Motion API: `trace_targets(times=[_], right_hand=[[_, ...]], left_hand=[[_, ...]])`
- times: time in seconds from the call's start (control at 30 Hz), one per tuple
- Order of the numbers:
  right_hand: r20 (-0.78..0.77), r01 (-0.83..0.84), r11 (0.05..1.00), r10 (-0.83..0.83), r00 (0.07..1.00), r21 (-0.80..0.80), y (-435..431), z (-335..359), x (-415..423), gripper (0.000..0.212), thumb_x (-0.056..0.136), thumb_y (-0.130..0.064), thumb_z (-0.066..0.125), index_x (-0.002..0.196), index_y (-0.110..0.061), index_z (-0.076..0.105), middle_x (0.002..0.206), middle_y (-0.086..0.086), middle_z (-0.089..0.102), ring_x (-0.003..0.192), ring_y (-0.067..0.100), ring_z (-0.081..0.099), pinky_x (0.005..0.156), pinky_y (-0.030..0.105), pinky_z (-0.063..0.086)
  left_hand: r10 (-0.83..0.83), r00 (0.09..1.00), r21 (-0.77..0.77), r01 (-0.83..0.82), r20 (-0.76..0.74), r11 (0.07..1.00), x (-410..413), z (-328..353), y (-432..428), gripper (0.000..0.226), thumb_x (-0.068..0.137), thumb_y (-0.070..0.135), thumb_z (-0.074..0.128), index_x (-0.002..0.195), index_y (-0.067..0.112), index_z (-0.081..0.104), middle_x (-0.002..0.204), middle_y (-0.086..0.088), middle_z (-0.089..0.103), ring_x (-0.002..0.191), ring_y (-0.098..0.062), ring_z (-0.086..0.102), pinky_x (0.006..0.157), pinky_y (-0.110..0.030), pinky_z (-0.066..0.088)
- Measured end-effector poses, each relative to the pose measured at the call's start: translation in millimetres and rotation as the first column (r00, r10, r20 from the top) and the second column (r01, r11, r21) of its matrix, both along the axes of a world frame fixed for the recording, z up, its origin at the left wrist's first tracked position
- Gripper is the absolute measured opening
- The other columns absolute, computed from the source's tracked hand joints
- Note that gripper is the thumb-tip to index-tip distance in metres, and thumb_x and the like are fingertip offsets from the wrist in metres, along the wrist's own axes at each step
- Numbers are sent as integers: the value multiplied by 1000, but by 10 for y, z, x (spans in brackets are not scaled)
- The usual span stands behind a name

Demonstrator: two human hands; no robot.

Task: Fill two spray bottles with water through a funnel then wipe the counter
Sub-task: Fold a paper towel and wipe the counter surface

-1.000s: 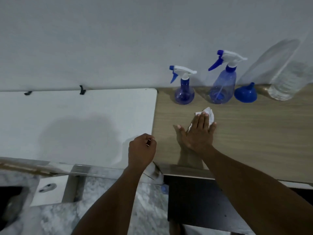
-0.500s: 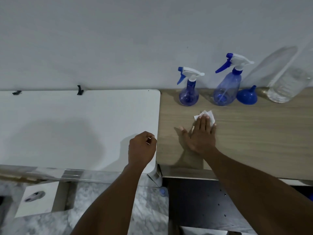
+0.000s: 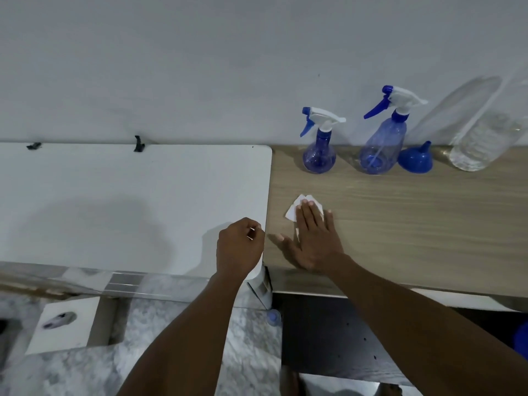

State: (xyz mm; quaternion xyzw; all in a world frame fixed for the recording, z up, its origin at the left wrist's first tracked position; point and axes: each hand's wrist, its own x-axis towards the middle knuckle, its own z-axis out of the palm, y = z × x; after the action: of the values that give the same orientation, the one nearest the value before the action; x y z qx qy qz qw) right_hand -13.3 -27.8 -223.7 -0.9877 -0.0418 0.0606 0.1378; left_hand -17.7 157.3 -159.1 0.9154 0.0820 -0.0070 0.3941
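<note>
Two blue spray bottles stand against the wall on the wooden counter (image 3: 414, 224): a small round one (image 3: 319, 155) and a taller one (image 3: 381, 150) to its right. A blue funnel (image 3: 415, 158) sits upside down beside the taller bottle. Further right stands a clear water bottle (image 3: 480, 141). My right hand (image 3: 314, 238) lies flat, fingers spread, pressing a white tissue (image 3: 297, 208) onto the counter near its left edge. My left hand (image 3: 238, 247) is curled into a loose fist at the right edge of the white surface (image 3: 114, 195); I cannot tell if it holds anything.
A white wall runs behind both surfaces. Two small black clips (image 3: 138, 144) sit at the back of the white surface. Below are a marble-patterned floor (image 3: 171, 324), a dark cabinet front (image 3: 328, 332) and a small bottle cap (image 3: 274, 317).
My right hand has slid the tissue leftward across the counter, toward its left edge. The view has shifted slightly. My left hand has stayed in place.
</note>
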Motion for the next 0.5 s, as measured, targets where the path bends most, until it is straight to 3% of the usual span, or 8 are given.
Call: trace_targets(times=[0.13, 0.3, 0.5], right_hand=[[6, -190, 978, 191, 981, -84, -70, 18, -254, 105, 86, -83, -1, 159, -8, 3, 167, 8, -7, 154, 21, -12, 122, 55, -2], [21, -314, 944, 318, 948, -103, -265, 57, -452, 93, 94, -76, 12, 159, -11, 1, 167, 6, -6, 153, 17, -14, 122, 51, -12], [-27, -349, 932, 348, 937, -97, -218, 16, -519, 101, 86, -80, -5, 158, -10, -4, 167, 8, -11, 153, 20, -17, 121, 56, -7]], left_hand=[[6, 1000, -2, -6, 5, 1000, -93, 2, -85, 12, 87, 27, 61, 86, 27, 72, 73, 10, 68, 72, -7, 65, 73, -27, 52], [13, 1000, -5, -13, 13, 1000, -202, 25, -239, 12, 86, 29, 60, 87, 27, 72, 74, 9, 69, 72, -7, 65, 72, -26, 52], [31, 999, 56, -33, 34, 998, -324, 69, -460, 11, 89, 27, 61, 86, 28, 71, 71, 11, 67, 68, -4, 63, 66, -17, 43]])
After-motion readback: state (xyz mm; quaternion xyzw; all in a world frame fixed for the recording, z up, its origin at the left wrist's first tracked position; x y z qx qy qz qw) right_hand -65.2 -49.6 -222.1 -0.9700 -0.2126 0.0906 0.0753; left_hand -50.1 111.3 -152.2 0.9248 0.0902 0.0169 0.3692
